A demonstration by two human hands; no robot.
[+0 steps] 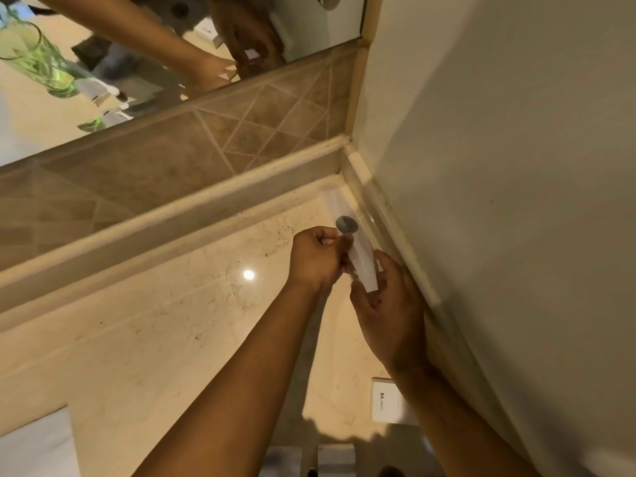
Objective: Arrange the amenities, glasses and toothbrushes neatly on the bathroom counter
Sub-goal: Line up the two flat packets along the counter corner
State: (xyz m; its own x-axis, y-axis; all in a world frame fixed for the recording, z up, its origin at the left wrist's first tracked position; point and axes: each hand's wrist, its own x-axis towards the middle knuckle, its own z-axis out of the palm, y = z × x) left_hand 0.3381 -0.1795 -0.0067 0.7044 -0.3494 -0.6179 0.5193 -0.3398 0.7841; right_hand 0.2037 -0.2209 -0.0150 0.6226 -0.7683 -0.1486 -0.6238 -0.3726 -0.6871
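Note:
A long white toothbrush packet (pixel 347 218) with a round grey seal lies on the beige marble counter (pixel 155 332), along the right wall near the back corner. My left hand (pixel 318 258) is closed on the packet's left edge. My right hand (pixel 385 304) holds its near end with the fingers curled around it. A small white amenity box (pixel 387 401) printed "BA" sits nearer to me by the right wall, partly hidden by my right forearm. Two more white boxes (pixel 335 457) show at the bottom edge.
A mirror (pixel 137 63) above the tiled backsplash (pixel 223 139) reflects a green glass (pixel 34 60), white boxes and both hands. The white wall (pixel 516 201) bounds the counter on the right. A white surface (pixel 34 445) shows at the bottom left.

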